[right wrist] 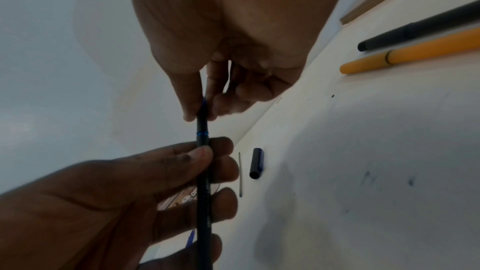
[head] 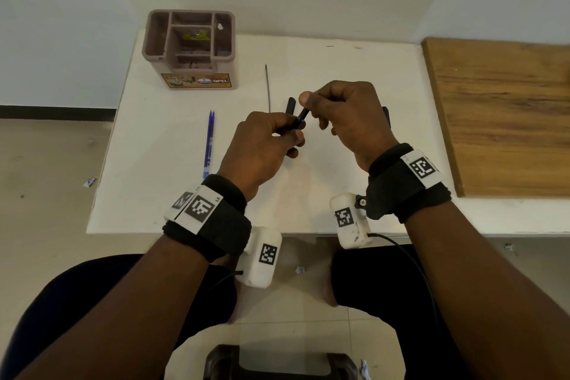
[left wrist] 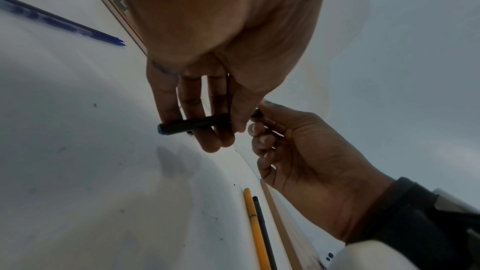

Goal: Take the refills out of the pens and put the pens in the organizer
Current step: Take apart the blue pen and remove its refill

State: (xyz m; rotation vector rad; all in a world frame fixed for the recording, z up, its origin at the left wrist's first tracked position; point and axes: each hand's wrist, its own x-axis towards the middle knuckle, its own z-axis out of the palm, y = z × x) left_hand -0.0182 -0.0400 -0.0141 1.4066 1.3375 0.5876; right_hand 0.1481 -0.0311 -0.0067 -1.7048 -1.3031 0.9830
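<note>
A black pen (right wrist: pixel 202 171) with a blue ring is held above the white table (head: pixel 339 71), between both hands. My left hand (head: pixel 288 136) grips its barrel (left wrist: pixel 194 124). My right hand (head: pixel 308 106) pinches the pen's front end (right wrist: pixel 201 110) between thumb and fingers. The pen's black cap (right wrist: pixel 256 163) lies on the table just beyond the hands. A thin grey refill (head: pixel 267 88) lies beside it, and two blue refills (head: pixel 209 145) lie to the left. The brown organizer (head: pixel 191 49) stands at the table's far left corner.
A yellow pen (right wrist: pixel 410 52) and a black pen (right wrist: pixel 420 28) lie side by side on the table to the right of my right hand. A wooden board (head: pixel 499 114) covers the table's right part. A dark object (head: pixel 277 364) sits on the floor below.
</note>
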